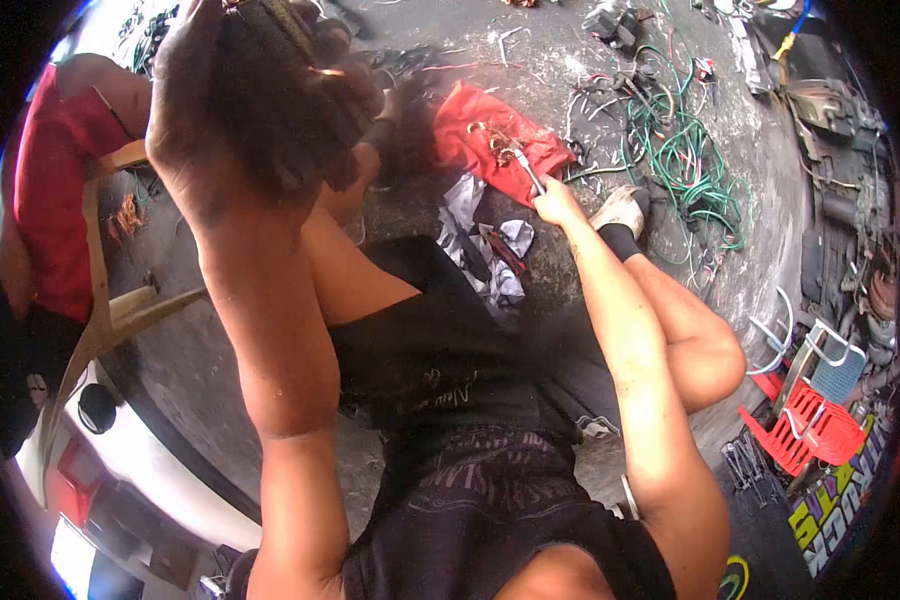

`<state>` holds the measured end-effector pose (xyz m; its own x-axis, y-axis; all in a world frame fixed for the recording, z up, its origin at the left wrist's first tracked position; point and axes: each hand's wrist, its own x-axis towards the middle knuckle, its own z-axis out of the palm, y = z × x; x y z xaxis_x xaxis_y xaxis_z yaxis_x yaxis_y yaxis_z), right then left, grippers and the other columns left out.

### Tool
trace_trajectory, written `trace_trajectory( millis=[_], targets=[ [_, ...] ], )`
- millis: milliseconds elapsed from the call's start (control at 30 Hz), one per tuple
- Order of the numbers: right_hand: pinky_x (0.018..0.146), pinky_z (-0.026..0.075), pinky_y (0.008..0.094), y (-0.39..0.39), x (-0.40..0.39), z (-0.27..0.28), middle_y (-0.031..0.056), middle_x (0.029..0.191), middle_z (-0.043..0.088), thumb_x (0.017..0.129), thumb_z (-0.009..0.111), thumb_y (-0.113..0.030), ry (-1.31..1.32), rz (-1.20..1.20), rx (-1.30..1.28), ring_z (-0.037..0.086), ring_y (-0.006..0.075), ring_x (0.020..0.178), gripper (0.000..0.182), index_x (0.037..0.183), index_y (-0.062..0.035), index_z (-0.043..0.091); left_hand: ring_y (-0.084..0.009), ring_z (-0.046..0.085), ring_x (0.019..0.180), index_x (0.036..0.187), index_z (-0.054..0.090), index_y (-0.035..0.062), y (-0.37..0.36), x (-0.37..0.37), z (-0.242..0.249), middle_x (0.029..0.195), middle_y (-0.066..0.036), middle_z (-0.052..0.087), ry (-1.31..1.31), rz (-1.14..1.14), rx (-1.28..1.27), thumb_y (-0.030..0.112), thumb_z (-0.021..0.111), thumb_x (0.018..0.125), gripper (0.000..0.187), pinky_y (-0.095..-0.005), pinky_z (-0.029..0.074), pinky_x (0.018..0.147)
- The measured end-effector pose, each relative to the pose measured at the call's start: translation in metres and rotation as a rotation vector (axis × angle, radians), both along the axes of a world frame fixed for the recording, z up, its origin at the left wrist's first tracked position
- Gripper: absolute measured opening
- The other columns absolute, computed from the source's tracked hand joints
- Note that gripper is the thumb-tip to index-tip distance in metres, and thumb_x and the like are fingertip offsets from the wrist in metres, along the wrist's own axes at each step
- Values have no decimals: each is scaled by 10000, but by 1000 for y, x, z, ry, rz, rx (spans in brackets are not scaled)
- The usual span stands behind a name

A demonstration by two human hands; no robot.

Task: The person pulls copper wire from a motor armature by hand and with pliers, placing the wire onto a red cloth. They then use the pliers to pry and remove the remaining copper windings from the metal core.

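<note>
"On the floor ahead, near the right foot (625,212), what lies on the red cloth (542,143)?"

"Scraps (497,143) of coppery strands, tangled in a small loose heap. The cloth is creased and lies askew, and a slim silvery tool (522,160) slants over it, its tip at the heap."

"And around it?"

"Just below the cloth lie crumpled rags (462,215), pale and black, with a dark red piece (507,252) on top. To the right spreads a big snarl of green wire (682,165). Further right stands a red plastic stool (815,425)."

"Does anything block the view?"

"The raised left forearm (255,260) does, along with the left hand (260,90), so close to the camera that they cover much of the upper left."

"Is that hand holding something?"

"Hard to say: it is dark and blurred. The fingers look bent, and a coppery glint shows among them, but its grip cannot be told."

"And the right hand (557,205)?"

"Closed round the tool's near end, at the cloth's lower edge. The right arm reaches forward, nearly straight, alongside the bent right knee (710,370)."
</note>
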<state>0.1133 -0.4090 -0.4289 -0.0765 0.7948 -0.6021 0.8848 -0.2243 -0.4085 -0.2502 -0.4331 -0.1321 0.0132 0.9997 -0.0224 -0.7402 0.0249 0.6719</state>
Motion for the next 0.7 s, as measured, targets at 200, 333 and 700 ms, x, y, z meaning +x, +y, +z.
trace_trajectory(
  millis=[200,333,700],
  targets=[
    [829,505,416,12,-3,-10,172,939,691,754,578,-149,-48,36,-50,665,330,937,158,880,-103,661,-291,533,889,1243,487,-48,3,-13,2,1066,-190,531,-119,-124,59,531,406,929,663,-443,442,793],
    [830,506,413,20,-9,-1,175,931,694,766,575,-148,-57,-57,-179,667,326,937,188,915,-99,678,-288,531,900,1282,448,-51,3,-10,7,1107,-189,525,-208,-197,20,535,413,927,687,-445,433,816],
    [558,500,366,28,21,-3,106,762,656,876,554,-173,-35,73,-182,626,183,658,232,1005,-24,678,-298,566,960,1342,384,-35,-13,-8,-23,1149,-192,539,-187,-25,209,569,425,915,742,-476,467,838]
  ],
)
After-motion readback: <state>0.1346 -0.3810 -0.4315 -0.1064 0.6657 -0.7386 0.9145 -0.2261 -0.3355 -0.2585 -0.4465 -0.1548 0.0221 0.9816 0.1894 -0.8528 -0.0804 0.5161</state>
